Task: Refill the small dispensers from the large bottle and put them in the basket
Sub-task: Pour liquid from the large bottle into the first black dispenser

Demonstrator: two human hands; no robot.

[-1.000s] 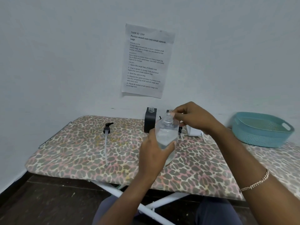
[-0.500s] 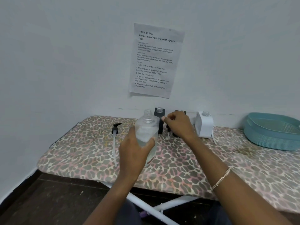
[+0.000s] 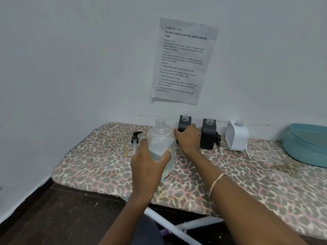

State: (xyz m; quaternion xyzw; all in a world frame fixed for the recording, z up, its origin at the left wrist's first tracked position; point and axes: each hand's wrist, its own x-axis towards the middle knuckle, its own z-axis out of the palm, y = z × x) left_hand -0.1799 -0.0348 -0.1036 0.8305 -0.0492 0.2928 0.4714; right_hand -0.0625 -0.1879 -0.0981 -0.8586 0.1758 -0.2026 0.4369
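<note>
My left hand (image 3: 150,167) grips the large clear bottle (image 3: 161,140), upright and uncapped, partly filled with clear liquid. My right hand (image 3: 188,140) wraps the left black dispenser (image 3: 184,123) at the back of the table. A second black dispenser (image 3: 208,134) and a white dispenser (image 3: 237,136) stand to its right along the wall, all with open necks. A black pump head with its tube (image 3: 135,138) lies left of the bottle. The teal basket (image 3: 306,144) sits at the far right.
The table has a leopard-print cover (image 3: 247,174) and white crossed legs below. More pump heads with tubes (image 3: 219,142) lie between the dispensers. A printed sheet (image 3: 182,61) is stuck to the wall. Dark floor lies at lower left.
My right hand left the bottle's neck and reached back to take hold of the left black dispenser. The bottle stayed in my left hand, lower and more to the left.
</note>
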